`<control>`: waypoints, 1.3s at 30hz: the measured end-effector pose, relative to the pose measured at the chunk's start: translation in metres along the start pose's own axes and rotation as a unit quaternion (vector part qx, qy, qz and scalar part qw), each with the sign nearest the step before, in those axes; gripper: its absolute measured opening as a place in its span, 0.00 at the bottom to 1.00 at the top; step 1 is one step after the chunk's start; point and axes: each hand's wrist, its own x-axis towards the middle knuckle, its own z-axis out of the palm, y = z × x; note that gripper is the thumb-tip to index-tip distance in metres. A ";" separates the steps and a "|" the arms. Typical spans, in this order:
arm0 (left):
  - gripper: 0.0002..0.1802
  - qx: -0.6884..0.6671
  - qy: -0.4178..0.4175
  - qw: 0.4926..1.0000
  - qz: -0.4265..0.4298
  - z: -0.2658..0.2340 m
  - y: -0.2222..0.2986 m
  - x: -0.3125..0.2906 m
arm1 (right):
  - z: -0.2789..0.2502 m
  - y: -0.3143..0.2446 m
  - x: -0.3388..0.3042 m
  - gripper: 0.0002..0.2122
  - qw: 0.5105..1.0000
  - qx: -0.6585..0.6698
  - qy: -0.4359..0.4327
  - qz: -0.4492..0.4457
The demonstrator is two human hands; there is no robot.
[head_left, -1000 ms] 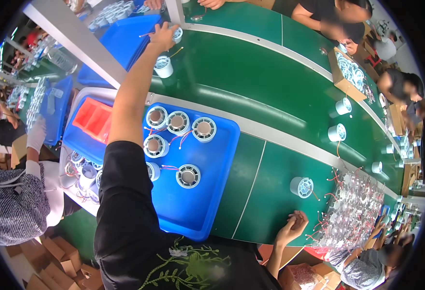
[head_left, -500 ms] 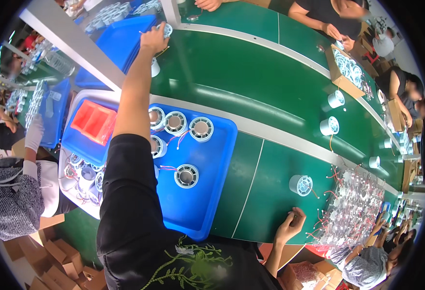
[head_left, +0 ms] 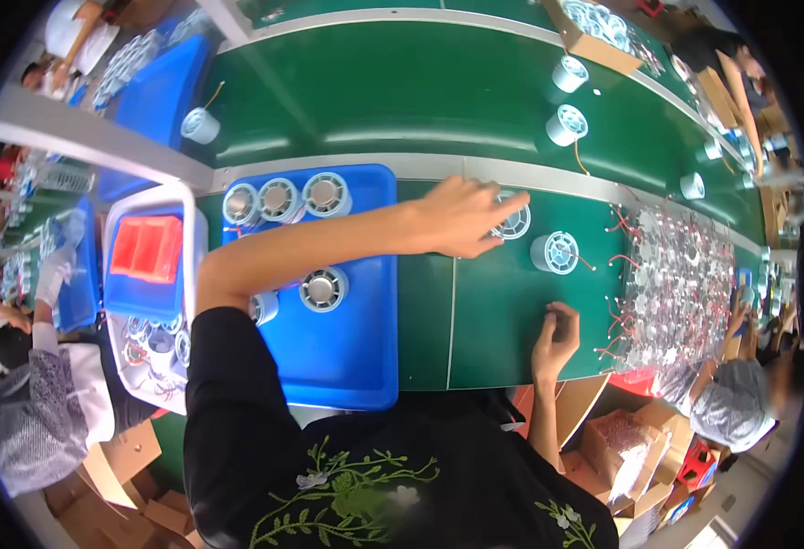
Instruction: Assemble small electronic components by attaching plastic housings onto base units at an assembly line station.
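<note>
The left hand (head_left: 464, 217) has swung from far left to the near bench (head_left: 425, 329), apparently gripping a slotted cylindrical housing (head_left: 515, 221) just left of a second housing (head_left: 555, 252), while the half-open right hand (head_left: 556, 343) shows nothing held.

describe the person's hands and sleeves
The left hand and right hand are both bare. The left sleeve is black and short, ending near the elbow. The black top carries green stitched leaves and small white flowers.
</note>
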 end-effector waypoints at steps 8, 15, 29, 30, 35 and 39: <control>0.50 0.043 0.015 0.999 0.001 -0.046 -0.009 -0.031 | 0.002 0.005 0.001 0.06 0.998 0.053 0.034 -0.024; 0.36 0.220 -0.071 0.808 -0.542 -0.119 -0.237 -0.143 | 0.005 -0.001 0.006 0.05 0.997 0.052 0.026 -0.051; 0.32 0.108 0.246 0.913 -0.306 -0.133 -0.148 -0.123 | -0.005 -0.022 0.002 0.05 0.980 0.193 -0.023 -0.049; 0.30 0.004 0.240 0.941 -0.239 -0.123 -0.091 -0.105 | -0.003 -0.028 0.001 0.05 0.973 0.221 -0.039 -0.047; 0.35 0.034 0.049 0.998 0.006 -0.024 0.074 -0.069 | 0.019 -0.044 0.006 0.05 0.973 0.214 -0.048 -0.075; 0.33 0.098 0.057 0.993 -0.007 0.033 0.079 -0.052 | 0.024 -0.019 -0.008 0.05 0.981 0.152 -0.067 -0.102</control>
